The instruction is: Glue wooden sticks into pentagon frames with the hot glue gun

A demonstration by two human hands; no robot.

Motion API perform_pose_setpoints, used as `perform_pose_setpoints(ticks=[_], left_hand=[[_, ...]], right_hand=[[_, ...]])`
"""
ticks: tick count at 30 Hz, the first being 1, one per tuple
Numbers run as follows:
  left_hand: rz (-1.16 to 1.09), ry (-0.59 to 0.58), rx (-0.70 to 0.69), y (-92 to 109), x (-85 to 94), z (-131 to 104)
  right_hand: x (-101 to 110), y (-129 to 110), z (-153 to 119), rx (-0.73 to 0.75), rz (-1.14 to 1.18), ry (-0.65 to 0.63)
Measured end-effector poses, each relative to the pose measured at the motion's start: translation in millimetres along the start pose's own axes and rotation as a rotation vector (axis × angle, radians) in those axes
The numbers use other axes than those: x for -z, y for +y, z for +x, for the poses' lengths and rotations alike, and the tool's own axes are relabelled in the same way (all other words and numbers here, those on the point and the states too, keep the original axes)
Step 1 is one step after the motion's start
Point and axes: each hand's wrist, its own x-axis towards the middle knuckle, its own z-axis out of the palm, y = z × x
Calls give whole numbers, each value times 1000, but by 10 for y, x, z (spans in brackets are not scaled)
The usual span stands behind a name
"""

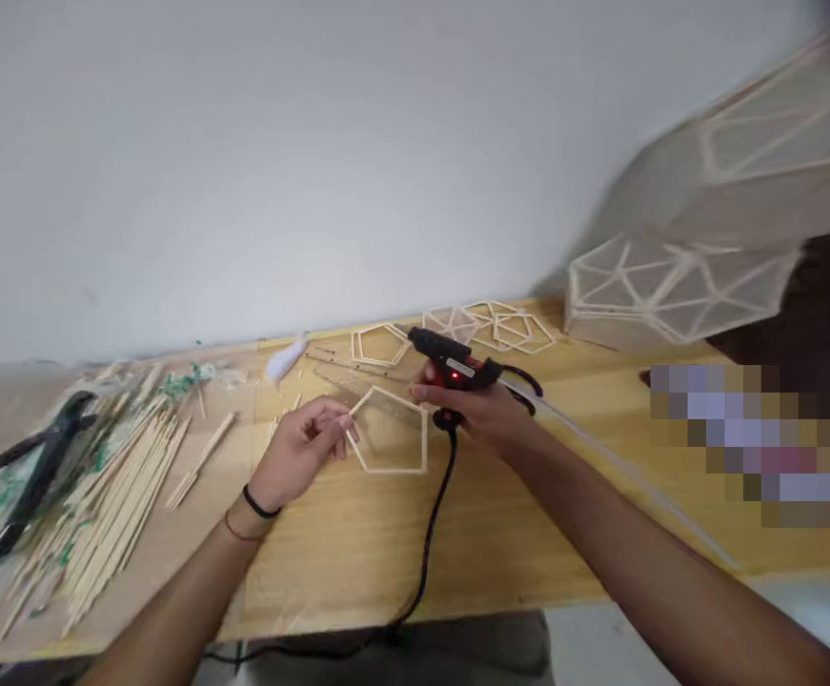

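Observation:
My left hand (311, 443) pinches the left corner of a pentagon frame (394, 471) made of thin pale wooden sticks. The frame is held a little above the wooden table, its top side facing the wall. My right hand (475, 405) is wrapped round the handle of a black hot glue gun (450, 353) with a red light on its side. Its nozzle points left, above and beyond the frame. A long clear glue stick (621, 467) trails from the back of the gun toward the lower right. The gun's black cord (429, 543) hangs down over the table's front edge.
More pentagon frames (378, 345) lie along the wall. Many loose sticks (129, 486), green-and-clear scraps and a black tool (47, 476) cover the left side. Stick-and-panel structures (686, 291) stand at the right. A blurred-out patch lies on the table at right.

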Motion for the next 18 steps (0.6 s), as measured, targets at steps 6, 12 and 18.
perform_pose_setpoints(ticks=[6, 12, 18], left_hand=[[-4, -39, 1, -22, -12, -24], [-5, -39, 9, -22, -2, -27], [16, -42, 2, -17, 8, -28]], right_hand=[[-2, 31, 22, 11, -2, 19], [26, 74, 39, 53, 52, 4], [8, 31, 1, 14, 246, -76]])
